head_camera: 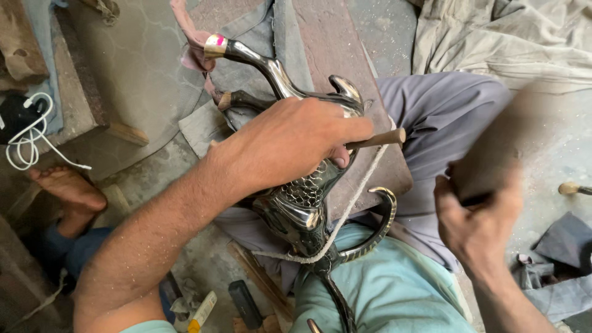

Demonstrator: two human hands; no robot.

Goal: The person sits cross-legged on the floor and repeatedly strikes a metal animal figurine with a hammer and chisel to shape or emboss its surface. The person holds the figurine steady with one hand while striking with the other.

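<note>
While the dark, shiny, curved metal figurine (pixel 302 203) lies roped across the lap, the right hand (pixel 478 216), just right of it, grips a blurred wooden mallet (pixel 493 145). Left hand (pixel 290 145), above it, pinches a wooden-handled chisel (pixel 379 139). Risk: off-centre blow, skidding chisel scratches metal.

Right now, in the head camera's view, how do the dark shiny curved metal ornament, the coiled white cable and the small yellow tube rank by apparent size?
1. Dark shiny curved metal ornament, largest by far.
2. Coiled white cable.
3. Small yellow tube, smallest, though cut off by the frame's bottom edge.
The ornament lies nearest the camera, which enlarges it.
</note>
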